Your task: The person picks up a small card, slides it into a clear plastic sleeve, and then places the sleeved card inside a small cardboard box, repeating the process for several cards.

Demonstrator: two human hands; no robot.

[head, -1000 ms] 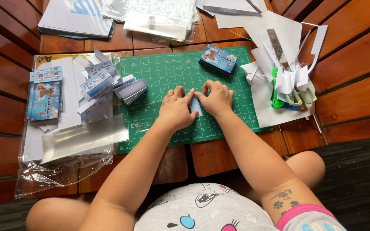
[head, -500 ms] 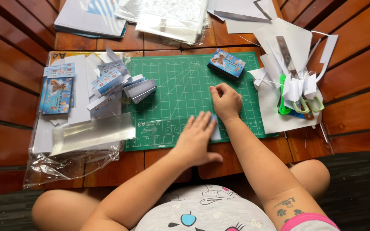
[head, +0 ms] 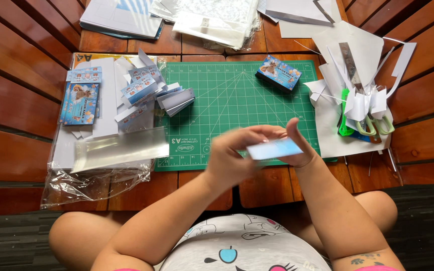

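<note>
Hands had lifted off the green cutting mat [head: 237, 100]: left hand [head: 232, 155] and right hand [head: 297, 145] together pinched a pale blue paper strip [head: 273, 149] between them.

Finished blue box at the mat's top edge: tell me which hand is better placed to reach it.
Probably the right hand: it is nearer the finished blue box on the green cutting mat. The left hand sits farther away. Both hold the blue paper strip.
</note>
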